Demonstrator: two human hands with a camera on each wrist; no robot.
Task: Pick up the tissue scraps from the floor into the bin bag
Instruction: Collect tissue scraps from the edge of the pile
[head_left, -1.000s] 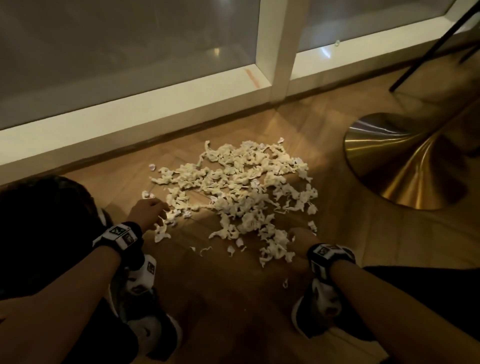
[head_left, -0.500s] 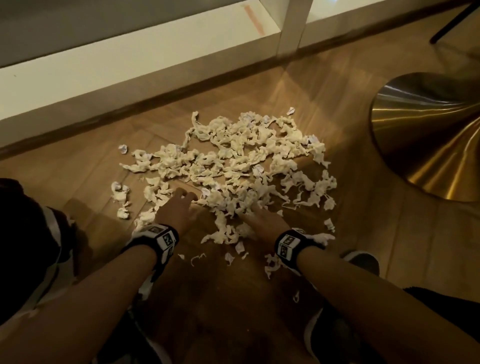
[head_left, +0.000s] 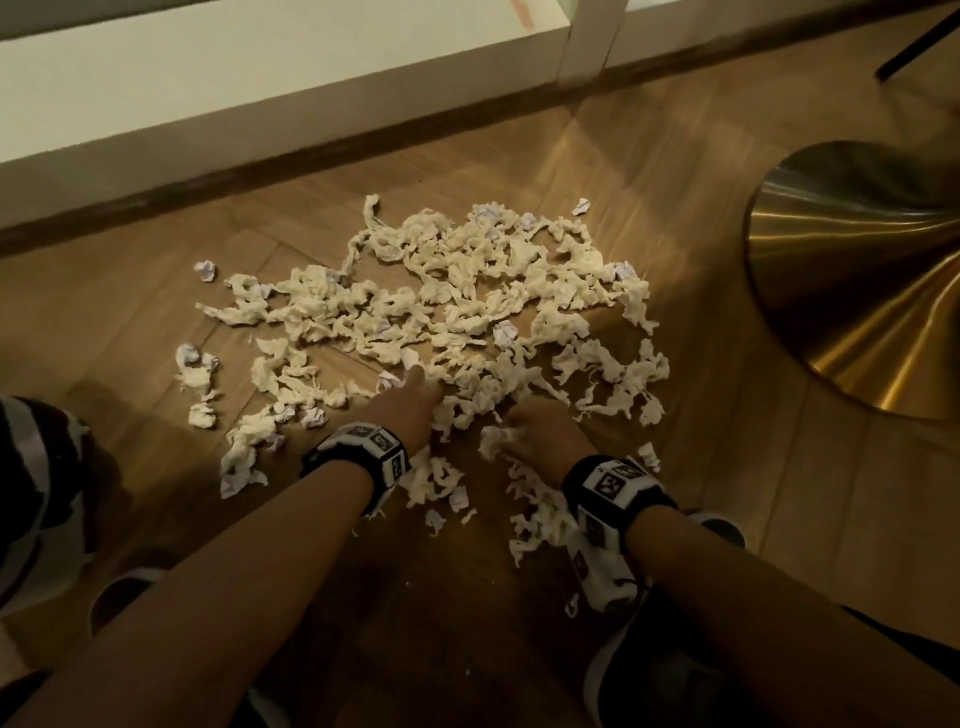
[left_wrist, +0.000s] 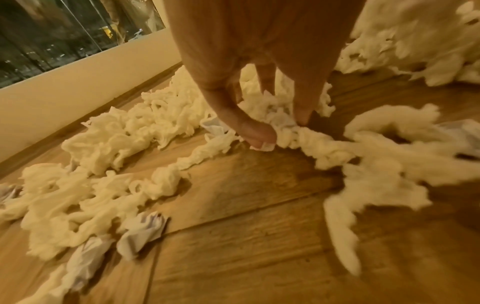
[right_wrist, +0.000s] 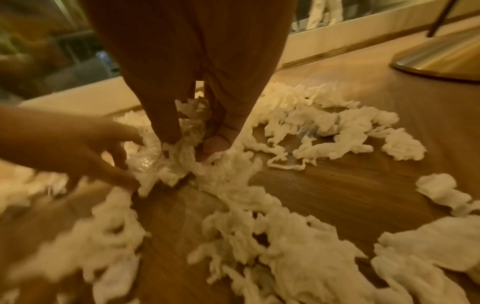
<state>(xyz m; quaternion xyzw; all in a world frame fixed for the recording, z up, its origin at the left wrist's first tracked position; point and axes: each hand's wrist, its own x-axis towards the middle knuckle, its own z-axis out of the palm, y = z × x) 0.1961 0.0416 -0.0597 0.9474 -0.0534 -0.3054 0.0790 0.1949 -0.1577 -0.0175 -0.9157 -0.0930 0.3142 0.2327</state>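
Observation:
A wide heap of crumpled cream tissue scraps (head_left: 447, 306) lies spread on the wooden floor (head_left: 701, 493). My left hand (head_left: 410, 402) is down at the heap's near edge; in the left wrist view its thumb and fingers (left_wrist: 259, 131) pinch a twisted scrap (left_wrist: 293, 133). Just to the right, my right hand (head_left: 540, 431) is curled into the scraps, and its fingers (right_wrist: 166, 127) close round a clump of tissue (right_wrist: 182, 152). The left hand (right_wrist: 85, 148) also shows in the right wrist view, touching the same clump. No bin bag is in view.
A shiny brass cone-shaped base (head_left: 862, 280) stands on the floor at the right. A white window ledge (head_left: 260, 83) with a dark skirting strip runs along the far side. My shoes (head_left: 623, 670) and knees sit close below the hands.
The camera has dipped closer to the heap. Both hands moved forward and inward from the heap's outer edges and now meet at its near middle, gathering scraps.

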